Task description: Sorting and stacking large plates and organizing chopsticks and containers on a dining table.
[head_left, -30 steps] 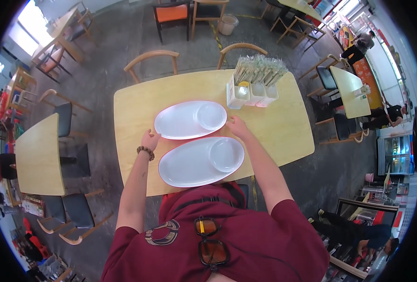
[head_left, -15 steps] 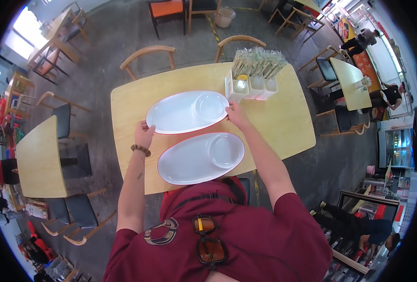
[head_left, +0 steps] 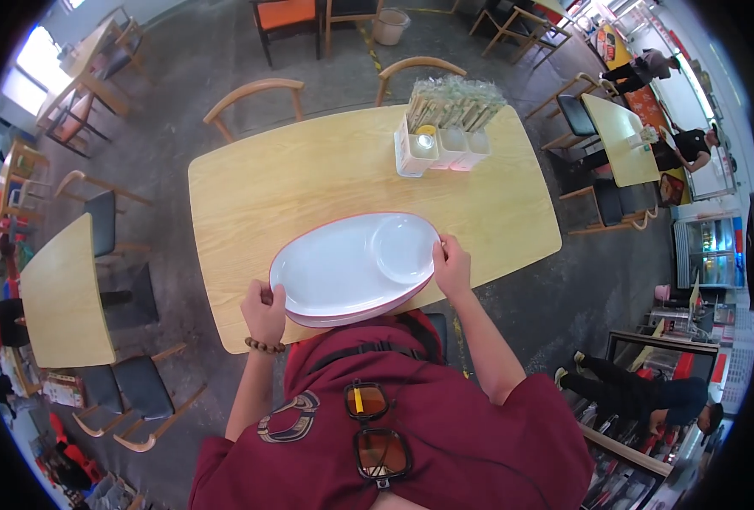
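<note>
A white oval plate [head_left: 326, 270] with a thin red rim and a round section at its right lies near the front edge of the wooden table. Beneath it, the edge of a second plate shows along the lower side; the rest of that one is hidden. My left hand [head_left: 264, 314], a beaded bracelet at its wrist, is closed on the upper plate's left end. At the right end, my right hand [head_left: 451, 265] pinches the rim beside the round section. Whether my fingers also touch the lower plate, I cannot tell.
The light wooden table [head_left: 266, 195] carries a white caddy [head_left: 449, 149] with wrapped chopsticks [head_left: 453, 106] at the back right. Two chairs stand beyond it, one being a wooden chair [head_left: 254, 89]. Another table [head_left: 67, 293] is at the left. People are at the right.
Both hands have drawn the farther plate toward me, and it now lies over the nearer one. Earlier the two plates were apart, one behind the other.
</note>
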Demonstrator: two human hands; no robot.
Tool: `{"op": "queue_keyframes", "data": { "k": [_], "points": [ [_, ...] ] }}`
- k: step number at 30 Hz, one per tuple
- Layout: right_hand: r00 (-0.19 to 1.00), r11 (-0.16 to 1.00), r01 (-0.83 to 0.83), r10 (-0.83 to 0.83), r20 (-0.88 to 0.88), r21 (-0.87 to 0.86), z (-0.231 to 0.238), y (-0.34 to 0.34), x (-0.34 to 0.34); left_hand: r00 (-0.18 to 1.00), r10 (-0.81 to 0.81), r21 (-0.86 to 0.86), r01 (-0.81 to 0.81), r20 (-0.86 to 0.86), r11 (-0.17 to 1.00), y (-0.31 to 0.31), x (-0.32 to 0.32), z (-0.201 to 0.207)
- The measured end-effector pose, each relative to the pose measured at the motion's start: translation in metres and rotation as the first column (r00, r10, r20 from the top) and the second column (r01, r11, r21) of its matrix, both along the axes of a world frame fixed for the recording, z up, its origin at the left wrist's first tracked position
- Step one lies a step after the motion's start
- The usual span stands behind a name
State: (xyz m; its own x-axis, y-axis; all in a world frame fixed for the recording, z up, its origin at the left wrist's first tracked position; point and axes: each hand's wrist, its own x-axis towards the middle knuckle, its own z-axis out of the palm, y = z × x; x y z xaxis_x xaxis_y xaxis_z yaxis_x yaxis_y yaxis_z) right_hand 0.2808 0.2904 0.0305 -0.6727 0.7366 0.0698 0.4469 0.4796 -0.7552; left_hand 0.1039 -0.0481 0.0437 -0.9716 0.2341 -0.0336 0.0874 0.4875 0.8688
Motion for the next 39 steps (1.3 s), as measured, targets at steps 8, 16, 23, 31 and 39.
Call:
{"op": "queue_keyframes", "data": {
  "k": [8, 16, 23, 31, 39],
  "points": [
    [1.0, 0.997, 0.013, -0.015, 0.022, 0.078, -0.028, -0.013, 0.022, 0.996, -0.047, -0.105, 0.038, -0.076, 0.994, -0.011, 0.027, -0.024],
    [0.999, 0.998, 0.025, -0.028, 0.04, 0.057, -0.035, -0.018, 0.02, 0.994, -0.018, -0.104, 0.007, -0.103, 0.995, -0.012, 0.031, -0.039],
    [0.995, 0.956, 0.085, -0.069, 0.069, -0.282, -0.07, -0.013, 0.028, 0.861, 0.017, 0.226, -0.152, 0.508, 0.962, -0.028, 0.035, -0.084],
    [0.985, 0.538, 0.135, -0.16, 0.057, -0.832, -0.081, -0.015, 0.025, 0.596, -0.164, 0.403, -0.293, 0.786, 0.867, -0.025, 0.04, -0.101],
    [0.989, 0.527, 0.084, -0.147, 0.006, -0.846, -0.081, -0.008, 0.027, 0.701, -0.2, 0.47, -0.214, 0.684, 0.856, -0.015, 0.027, -0.106]
  ]
}}
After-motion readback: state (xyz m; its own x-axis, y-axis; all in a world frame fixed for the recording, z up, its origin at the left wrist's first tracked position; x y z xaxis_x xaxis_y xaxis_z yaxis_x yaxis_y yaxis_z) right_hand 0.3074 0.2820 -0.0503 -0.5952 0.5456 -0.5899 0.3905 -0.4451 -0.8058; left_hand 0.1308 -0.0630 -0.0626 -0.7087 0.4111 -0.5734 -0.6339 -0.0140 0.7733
